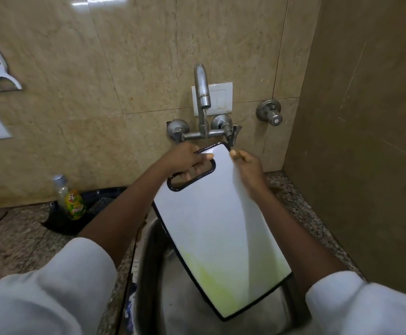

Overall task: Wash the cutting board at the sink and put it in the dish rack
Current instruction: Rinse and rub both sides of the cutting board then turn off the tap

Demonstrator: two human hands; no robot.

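Two hands hold the cutting board (pixel 219 221) over the sink (pixel 156 274). The left hand (pixel 185 160) is curled tight around the black handle hole at the top of the board, with the thumb on the white face and the fingers poking through the hole. That grip carries the weight, so the board can hang tilted and water can run down it. The right hand (pixel 248 170) rests along the board's right edge, fingers pressed together and stretched toward the tap handle (pixel 233 136) just past its fingertips. It looks like the hand is there to work the tap. A thin stream may be falling from the tap (pixel 203 93) just above the left hand, but it is hard to tell.

Far below both hands, the low end of the board has a yellow-green stain, so washing does not look finished. Off to the left of the left hand, a small bottle (pixel 71 197) stands on the speckled surface (pixel 23 238). No dish rack shows here.
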